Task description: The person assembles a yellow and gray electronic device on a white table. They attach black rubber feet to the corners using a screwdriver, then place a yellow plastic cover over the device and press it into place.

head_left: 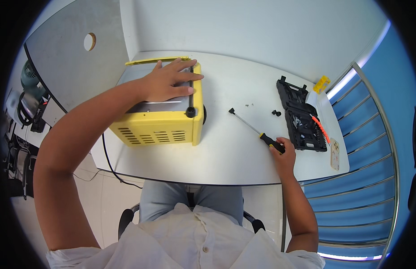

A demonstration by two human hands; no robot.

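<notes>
My left hand (165, 83) rests flat with its fingers spread on the grey upper face of a yellow box-shaped appliance (154, 119) with slotted vents. A small black round foot (190, 112) stands at the near right corner of that face. In my right hand (285, 157) is a screwdriver (271, 142) with a black and yellow handle, its shaft angled toward the far left. A small black piece (231, 110) sits at the shaft's tip. More small black pieces (276, 113) and tiny screws (249, 105) lie on the table beyond.
At the right, a black tool case (302, 119) lies unfolded on the white table (208, 161), an orange-handled tool (320, 127) across its edge. Near it are a phone (335, 154) and a yellow piece (321, 84). A black cord (110, 163) hangs off the left edge. Metal railing (374, 98) stands right.
</notes>
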